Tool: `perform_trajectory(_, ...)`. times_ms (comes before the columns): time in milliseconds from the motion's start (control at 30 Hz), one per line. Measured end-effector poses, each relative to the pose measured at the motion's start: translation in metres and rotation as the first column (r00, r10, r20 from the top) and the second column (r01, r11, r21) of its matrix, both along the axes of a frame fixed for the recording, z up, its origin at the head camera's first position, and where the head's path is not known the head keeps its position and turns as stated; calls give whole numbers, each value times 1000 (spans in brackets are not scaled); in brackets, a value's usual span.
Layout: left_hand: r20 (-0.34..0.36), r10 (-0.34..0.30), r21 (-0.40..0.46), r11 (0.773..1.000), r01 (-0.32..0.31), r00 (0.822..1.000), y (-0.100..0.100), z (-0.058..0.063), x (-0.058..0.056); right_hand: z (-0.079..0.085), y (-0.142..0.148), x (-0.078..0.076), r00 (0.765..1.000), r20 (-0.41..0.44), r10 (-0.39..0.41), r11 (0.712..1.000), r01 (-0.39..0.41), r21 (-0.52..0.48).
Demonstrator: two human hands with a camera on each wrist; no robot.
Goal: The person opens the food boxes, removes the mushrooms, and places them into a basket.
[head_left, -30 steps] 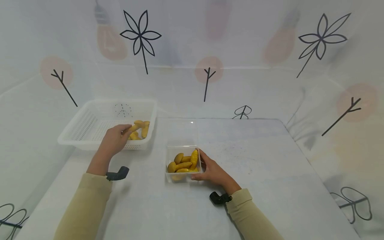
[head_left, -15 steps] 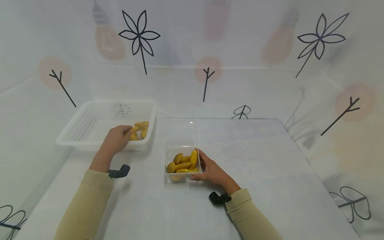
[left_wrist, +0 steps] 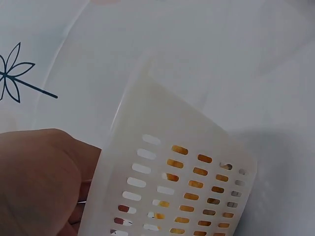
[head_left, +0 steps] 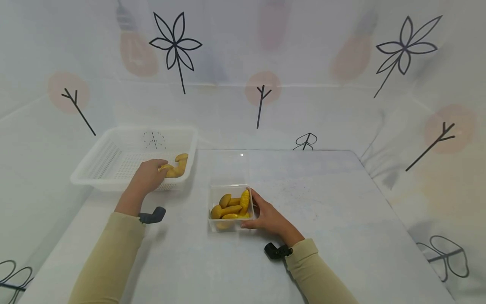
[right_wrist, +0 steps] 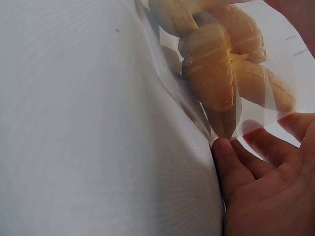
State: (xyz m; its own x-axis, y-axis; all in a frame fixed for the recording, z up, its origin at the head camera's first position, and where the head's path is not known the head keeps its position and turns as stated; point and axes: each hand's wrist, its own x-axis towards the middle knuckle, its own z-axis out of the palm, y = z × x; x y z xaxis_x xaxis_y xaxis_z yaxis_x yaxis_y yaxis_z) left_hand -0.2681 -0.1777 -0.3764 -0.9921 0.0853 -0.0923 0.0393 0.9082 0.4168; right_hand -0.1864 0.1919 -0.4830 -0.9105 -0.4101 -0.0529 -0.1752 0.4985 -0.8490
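In the head view my left hand (head_left: 149, 175) reaches into a white perforated basket (head_left: 114, 184), with thumb and fingertips around a yellow toy mushroom (head_left: 167, 168). Another toy mushroom (head_left: 182, 162) lies by it at the basket's right end. The left wrist view shows the basket wall (left_wrist: 167, 113) hiding most of the fingers, with yellow behind the slots. My right hand (head_left: 267, 215) grips the right side of a clear plastic box (head_left: 212, 226) on the table. Inside are several toy mushrooms (head_left: 229, 210) and a ridged yellow piece (head_left: 244, 200) like a corn cob.
The box's clear lid (head_left: 229, 166) lies opened behind it. Both containers stand on a white table (head_left: 212, 270), the basket at the back left. A patterned white cloth (head_left: 224, 114) hangs behind and at the sides. Each wrist bears a black band camera (head_left: 279, 252).
My left fingers have shifted slightly at the toy mushrooms. The mushroom lying uppermost there has dropped lower, and the pile's arrangement differs. The right hand keeps its hold on the box.
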Motion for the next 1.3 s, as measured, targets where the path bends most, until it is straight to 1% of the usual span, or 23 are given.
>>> perform_trajectory(167,-3,6,-1,1000,-6,1000,1,1,3,1,0,0,1000,-4,-1,1000,1,10)
perform_trajectory(300,-24,3,2,1000,-3,1000,3,1,5,2,0,1,1000,6,-8,1000,8,20)
perform_trajectory(600,-68,-30,32,999,32,997,10,3,9,2,0,1,1000,-10,-2,1000,3,20)
perform_trajectory(833,-106,-73,48,996,78,992,16,4,15,2,0,-1,1000,-16,5,1000,-5,13)
perform_trajectory(1000,-168,-110,54,991,121,980,23,5,21,3,0,0,1000,-18,-2,1000,2,28)
perform_trajectory(1133,-235,-156,64,982,176,959,29,6,26,3,0,1,1000,-19,9,1000,-9,11)
perform_trajectory(1200,-247,-173,64,979,194,954,32,7,28,3,0,0,1000,-18,11,1000,-10,9)
perform_trajectory(1300,-240,-195,65,974,216,951,37,8,32,2,0,0,1000,-21,7,1000,-7,12)
